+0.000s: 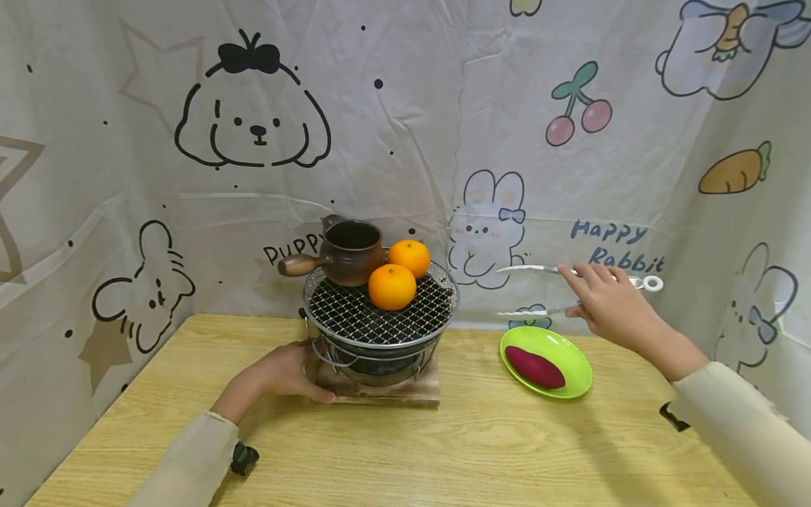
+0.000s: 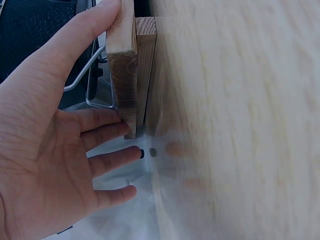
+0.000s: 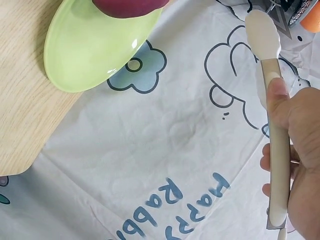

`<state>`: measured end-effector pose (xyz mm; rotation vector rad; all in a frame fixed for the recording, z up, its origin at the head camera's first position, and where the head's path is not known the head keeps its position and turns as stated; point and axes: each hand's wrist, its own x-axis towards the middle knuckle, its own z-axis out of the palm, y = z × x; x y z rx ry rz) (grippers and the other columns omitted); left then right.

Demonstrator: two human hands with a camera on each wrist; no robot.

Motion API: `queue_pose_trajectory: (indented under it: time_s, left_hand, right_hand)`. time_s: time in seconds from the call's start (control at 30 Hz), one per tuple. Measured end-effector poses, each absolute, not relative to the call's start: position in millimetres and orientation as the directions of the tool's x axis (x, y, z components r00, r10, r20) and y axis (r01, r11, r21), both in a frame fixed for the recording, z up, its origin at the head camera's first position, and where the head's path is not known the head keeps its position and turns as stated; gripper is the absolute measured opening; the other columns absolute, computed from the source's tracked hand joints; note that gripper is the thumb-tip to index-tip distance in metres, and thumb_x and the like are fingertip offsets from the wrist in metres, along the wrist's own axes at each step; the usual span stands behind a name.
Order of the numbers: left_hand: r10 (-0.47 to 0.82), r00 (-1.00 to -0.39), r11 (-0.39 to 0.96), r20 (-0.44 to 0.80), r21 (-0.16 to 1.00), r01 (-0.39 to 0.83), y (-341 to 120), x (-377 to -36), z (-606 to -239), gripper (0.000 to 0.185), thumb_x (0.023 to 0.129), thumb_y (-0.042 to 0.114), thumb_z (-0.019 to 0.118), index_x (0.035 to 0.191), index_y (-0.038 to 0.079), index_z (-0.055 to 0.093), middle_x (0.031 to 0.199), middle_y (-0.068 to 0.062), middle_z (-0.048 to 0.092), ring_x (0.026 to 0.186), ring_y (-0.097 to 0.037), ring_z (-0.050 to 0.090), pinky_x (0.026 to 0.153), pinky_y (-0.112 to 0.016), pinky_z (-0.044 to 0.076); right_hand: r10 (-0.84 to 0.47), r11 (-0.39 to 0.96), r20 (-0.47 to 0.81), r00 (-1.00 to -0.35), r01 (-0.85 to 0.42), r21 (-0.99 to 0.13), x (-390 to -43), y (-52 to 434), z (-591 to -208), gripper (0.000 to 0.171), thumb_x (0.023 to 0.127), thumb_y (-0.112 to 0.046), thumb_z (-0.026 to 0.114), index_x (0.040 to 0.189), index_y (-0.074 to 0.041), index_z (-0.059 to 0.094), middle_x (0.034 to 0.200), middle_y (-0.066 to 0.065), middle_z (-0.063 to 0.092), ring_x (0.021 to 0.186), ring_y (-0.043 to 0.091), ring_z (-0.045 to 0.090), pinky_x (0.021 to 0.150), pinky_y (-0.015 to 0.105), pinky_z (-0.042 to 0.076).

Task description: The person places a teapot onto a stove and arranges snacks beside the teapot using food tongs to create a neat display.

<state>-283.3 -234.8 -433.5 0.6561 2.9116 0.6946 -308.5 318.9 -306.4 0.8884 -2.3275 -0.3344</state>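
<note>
My left hand holds the left end of a wooden board, thumb along the front edge and index finger at the far corner. In the left wrist view the other fingers stretch out beside the board. On that board stands a round tabletop grill with a wire mesh top. My right hand grips white-tipped tongs, their arms spread and nothing between the tips. Below the tongs, a purple sweet potato lies on a green oval plate.
Two oranges, a front one and a rear one, sit on the grill mesh. Beside them stands a brown side-handled pot, its handle jutting left past the grill. A printed cloth hangs behind the wooden table.
</note>
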Motion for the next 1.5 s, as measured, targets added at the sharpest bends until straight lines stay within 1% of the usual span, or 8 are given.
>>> queue_pose_trajectory:
  time_s: [0.23, 0.33, 0.47, 0.67, 0.77, 1.03, 1.33, 1.5]
  left_hand:
    - [0.432, -0.902, 0.799, 0.029, 0.452, 0.397, -235.0, -282.1, -431.2, 0.112, 0.067, 0.063, 0.087, 0.152, 0.006, 0.045, 0.15, -0.02, 0.053, 0.134, -0.041, 0.054, 0.11, -0.056, 0.045]
    - [0.432, -0.901, 0.799, 0.032, 0.449, 0.4, -235.2, -282.2, -431.7, 0.111, 0.067, 0.064, 0.087, 0.152, 0.006, 0.045, 0.149, -0.02, 0.053, 0.133, -0.041, 0.054, 0.11, -0.056, 0.045]
    - [0.431, -0.902, 0.801, 0.03, 0.447, 0.398, -235.0, -282.5, -433.2, 0.112, 0.067, 0.064, 0.087, 0.152, 0.006, 0.045, 0.15, -0.02, 0.053, 0.134, -0.041, 0.054, 0.111, -0.056, 0.045]
    - [0.427, -0.904, 0.803, 0.02, 0.451, 0.389, -235.2, -283.2, -434.7, 0.115, 0.067, 0.066, 0.086, 0.153, 0.004, 0.043, 0.15, -0.021, 0.052, 0.135, -0.041, 0.053, 0.112, -0.056, 0.044]
    - [0.422, -0.907, 0.804, 0.013, 0.457, 0.38, -235.8, -283.3, -435.0, 0.115, 0.066, 0.066, 0.086, 0.154, 0.005, 0.042, 0.151, -0.021, 0.052, 0.136, -0.04, 0.052, 0.112, -0.056, 0.043]
    - [0.425, -0.905, 0.804, 0.021, 0.45, 0.388, -235.0, -282.9, -434.0, 0.115, 0.066, 0.066, 0.087, 0.152, 0.004, 0.044, 0.149, -0.02, 0.053, 0.133, -0.04, 0.055, 0.11, -0.056, 0.045]
    - [0.418, -0.908, 0.807, 0.011, 0.455, 0.377, -235.0, -282.4, -434.1, 0.116, 0.065, 0.066, 0.087, 0.153, 0.004, 0.043, 0.149, -0.02, 0.054, 0.132, -0.039, 0.055, 0.11, -0.055, 0.046]
    - [0.419, -0.908, 0.805, 0.008, 0.458, 0.376, -235.9, -281.2, -432.3, 0.115, 0.066, 0.066, 0.087, 0.152, 0.004, 0.044, 0.15, -0.021, 0.052, 0.134, -0.041, 0.054, 0.11, -0.056, 0.045]
  right_hand:
    - [-0.681, 0.732, 0.412, -0.605, -0.54, 0.415, -303.0, 318.5, -304.2, 0.073, 0.079, -0.024, 0.084, 0.14, 0.004, 0.055, 0.12, 0.025, 0.062, 0.112, 0.043, 0.057, 0.094, 0.064, 0.047]
    - [-0.679, 0.733, 0.383, -0.627, -0.542, 0.411, -301.7, 319.3, -303.7, 0.073, 0.079, -0.024, 0.086, 0.14, 0.003, 0.056, 0.119, 0.023, 0.063, 0.112, 0.042, 0.058, 0.093, 0.063, 0.047]
    - [-0.668, 0.739, 0.345, -0.659, -0.538, 0.404, -300.0, 320.8, -304.6, 0.072, 0.078, -0.025, 0.087, 0.139, 0.0, 0.058, 0.12, 0.021, 0.063, 0.111, 0.039, 0.059, 0.092, 0.062, 0.048]
    - [-0.673, 0.733, 0.32, -0.667, -0.542, 0.412, -298.7, 322.5, -308.6, 0.071, 0.077, -0.026, 0.088, 0.137, 0.0, 0.06, 0.119, 0.02, 0.064, 0.108, 0.038, 0.061, 0.086, 0.059, 0.05]
    - [-0.663, 0.739, 0.299, -0.686, -0.537, 0.408, -297.2, 322.4, -309.4, 0.072, 0.077, -0.028, 0.088, 0.138, -0.001, 0.059, 0.12, 0.019, 0.064, 0.108, 0.038, 0.061, 0.086, 0.059, 0.051]
    - [-0.607, 0.782, 0.214, -0.766, -0.525, 0.336, -293.3, 319.6, -308.4, 0.074, 0.078, -0.027, 0.088, 0.14, -0.002, 0.058, 0.12, 0.018, 0.066, 0.109, 0.037, 0.06, 0.089, 0.057, 0.049]
    - [-0.582, 0.8, 0.154, -0.799, -0.528, 0.283, -289.9, 317.4, -311.3, 0.07, 0.076, -0.023, 0.09, 0.137, -0.002, 0.062, 0.114, 0.013, 0.067, 0.104, 0.033, 0.06, 0.087, 0.054, 0.048]
    - [-0.57, 0.807, 0.137, -0.81, -0.521, 0.279, -290.1, 315.3, -312.6, 0.066, 0.076, -0.024, 0.09, 0.133, -0.003, 0.065, 0.109, 0.01, 0.068, 0.1, 0.03, 0.06, 0.085, 0.05, 0.049]
